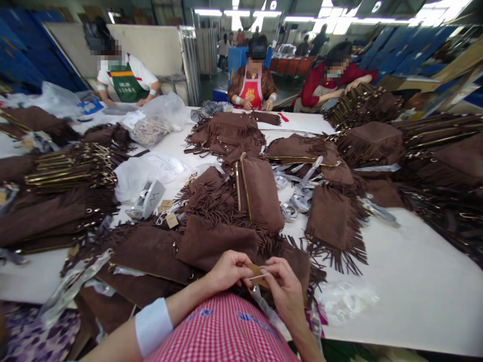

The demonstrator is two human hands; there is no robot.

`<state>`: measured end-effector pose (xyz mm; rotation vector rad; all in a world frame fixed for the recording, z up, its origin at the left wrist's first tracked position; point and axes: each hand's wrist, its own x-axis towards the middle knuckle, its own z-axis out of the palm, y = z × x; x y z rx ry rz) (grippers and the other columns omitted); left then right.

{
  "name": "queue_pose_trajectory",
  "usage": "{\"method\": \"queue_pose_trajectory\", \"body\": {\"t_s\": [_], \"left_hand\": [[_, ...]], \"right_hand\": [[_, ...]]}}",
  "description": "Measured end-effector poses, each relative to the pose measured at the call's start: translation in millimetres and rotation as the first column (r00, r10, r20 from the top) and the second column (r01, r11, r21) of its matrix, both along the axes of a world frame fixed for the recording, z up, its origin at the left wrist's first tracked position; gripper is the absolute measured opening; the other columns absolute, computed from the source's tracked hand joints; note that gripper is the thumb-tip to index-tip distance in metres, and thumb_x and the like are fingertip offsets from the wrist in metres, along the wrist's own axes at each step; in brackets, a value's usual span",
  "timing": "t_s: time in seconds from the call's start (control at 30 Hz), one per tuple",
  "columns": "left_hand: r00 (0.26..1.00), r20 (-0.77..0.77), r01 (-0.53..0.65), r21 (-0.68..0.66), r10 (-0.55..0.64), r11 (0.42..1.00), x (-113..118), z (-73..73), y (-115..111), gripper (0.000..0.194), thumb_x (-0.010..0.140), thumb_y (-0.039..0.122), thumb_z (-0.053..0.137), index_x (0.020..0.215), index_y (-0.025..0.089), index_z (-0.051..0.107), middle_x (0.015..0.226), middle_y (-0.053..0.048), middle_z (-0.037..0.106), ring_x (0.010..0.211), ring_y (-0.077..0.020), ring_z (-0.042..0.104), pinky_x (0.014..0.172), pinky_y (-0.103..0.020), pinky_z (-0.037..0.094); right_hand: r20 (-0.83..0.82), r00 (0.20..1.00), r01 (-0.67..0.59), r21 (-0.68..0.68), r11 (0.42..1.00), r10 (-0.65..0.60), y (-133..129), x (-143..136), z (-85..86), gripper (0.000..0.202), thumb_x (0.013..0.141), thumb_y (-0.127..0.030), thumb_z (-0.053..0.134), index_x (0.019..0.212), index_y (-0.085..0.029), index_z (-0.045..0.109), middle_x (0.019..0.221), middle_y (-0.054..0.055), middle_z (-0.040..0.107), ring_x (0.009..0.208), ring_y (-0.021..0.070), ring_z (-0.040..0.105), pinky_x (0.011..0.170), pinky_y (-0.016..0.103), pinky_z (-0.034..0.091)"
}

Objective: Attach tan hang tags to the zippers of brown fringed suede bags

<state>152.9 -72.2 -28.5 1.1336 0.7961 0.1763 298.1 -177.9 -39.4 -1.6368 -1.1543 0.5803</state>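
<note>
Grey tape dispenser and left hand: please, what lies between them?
In the head view, tan tags and dark brown bags lie between the dispenser and the left hand.

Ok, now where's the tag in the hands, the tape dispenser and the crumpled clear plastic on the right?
Tag (257, 270): head view, on its brown face.
Tape dispenser (153, 198): head view, on its pale side.
Clear plastic (346, 301): head view, on its crumpled middle.

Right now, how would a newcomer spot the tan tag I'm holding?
Start at the white table, then find the red-checked apron at its near edge. Just beyond, your left hand and right hand come together over brown bags. The tan tag sits between them; similar tags farther left lie unheld.
</note>
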Motion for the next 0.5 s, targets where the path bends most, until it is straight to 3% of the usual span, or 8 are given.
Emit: {"method": "queue_pose_trajectory", "body": {"t_s": [0.07, 0.17, 0.27, 0.33, 0.4, 0.47, 0.5], "left_hand": [[0.991, 0.011, -0.131, -0.115, 0.133, 0.985, -2.1, -9.1, 1.9, 0.020, 0.066, 0.029, 0.070, 0.075, 0.014, 0.060, 0.058, 0.000, 0.064, 0.050, -0.0115, 0.061, 0.044, -0.017, 0.038], [0.934, 0.025, -0.328, -0.334, 0.356, 0.884, -6.9, -20.2, 6.6, 0.035, 0.059, 0.031, 0.078, 0.079, 0.016, 0.054, 0.066, 0.001, 0.064, 0.056, -0.0126, 0.065, 0.044, -0.015, 0.039], [0.866, 0.103, -0.398, -0.451, 0.489, 0.799, -12.4, -23.0, 11.1, 0.043, 0.057, 0.029, 0.084, 0.080, 0.016, 0.050, 0.071, 0.001, 0.062, 0.054, -0.0073, 0.059, 0.043, -0.012, 0.033], [0.829, 0.208, -0.380, -0.472, 0.519, 0.795, -15.6, -19.1, 13.2, 0.044, 0.059, 0.029, 0.086, 0.081, 0.016, 0.051, 0.073, 0.001, 0.061, 0.052, -0.0036, 0.052, 0.042, -0.011, 0.027], [0.819, 0.288, -0.335, -0.465, 0.497, 0.820, -18.3, -11.1, 15.3, 0.043, 0.062, 0.031, 0.086, 0.082, 0.015, 0.051, 0.073, 0.000, 0.061, 0.050, -0.0021, 0.047, 0.042, -0.012, 0.024], [0.827, 0.332, -0.295, -0.431, 0.454, 0.852, -21.3, -0.5, 18.9, 0.043, 0.064, 0.035, 0.085, 0.081, 0.014, 0.051, 0.071, -0.001, 0.062, 0.049, -0.0026, 0.046, 0.044, -0.013, 0.025], [0.823, 0.351, -0.294, -0.408, 0.446, 0.864, -23.4, 5.0, 21.4, 0.043, 0.065, 0.036, 0.085, 0.079, 0.014, 0.051, 0.069, -0.001, 0.062, 0.049, -0.0031, 0.046, 0.044, -0.014, 0.026]], "right_hand": [[-0.058, 0.998, 0.004, -0.002, 1.000, -0.004, -7.7, 5.9, -8.0, 0.015, 0.088, -0.030, 0.059, 0.075, -0.022, 0.061, 0.089, 0.005, 0.063, 0.082, 0.0194, 0.061, 0.071, 0.029, 0.049], [-0.014, 0.997, -0.077, -0.022, 0.997, 0.077, -18.9, 12.2, -20.5, 0.015, 0.090, -0.028, 0.056, 0.077, -0.022, 0.062, 0.088, 0.005, 0.064, 0.080, 0.0189, 0.061, 0.070, 0.028, 0.048], [0.075, 0.979, -0.185, -0.071, 0.980, 0.191, -22.9, 11.3, -34.6, 0.019, 0.091, -0.026, 0.052, 0.076, -0.022, 0.061, 0.090, 0.006, 0.064, 0.085, 0.0198, 0.063, 0.075, 0.029, 0.049], [0.108, 0.963, -0.235, -0.124, 0.964, 0.248, -20.6, 5.8, -45.4, 0.017, 0.090, -0.026, 0.051, 0.077, -0.022, 0.061, 0.098, 0.007, 0.065, 0.091, 0.0208, 0.064, 0.078, 0.030, 0.050], [0.147, 0.954, -0.236, -0.168, 0.957, 0.261, -15.8, -1.4, -56.4, 0.012, 0.083, -0.028, 0.059, 0.093, -0.023, 0.062, 0.109, 0.009, 0.065, 0.099, 0.0238, 0.064, 0.084, 0.033, 0.052], [0.192, 0.950, -0.205, -0.216, 0.955, 0.247, -10.2, -7.2, -66.4, 0.034, 0.075, -0.028, 0.063, 0.108, -0.021, 0.058, 0.107, 0.010, 0.067, 0.097, 0.0262, 0.065, 0.082, 0.036, 0.053], [0.209, 0.948, -0.189, -0.241, 0.952, 0.241, -8.0, -8.6, -70.6, 0.036, 0.074, -0.027, 0.060, 0.109, -0.021, 0.058, 0.099, 0.010, 0.069, 0.091, 0.0265, 0.067, 0.078, 0.036, 0.054]]}}
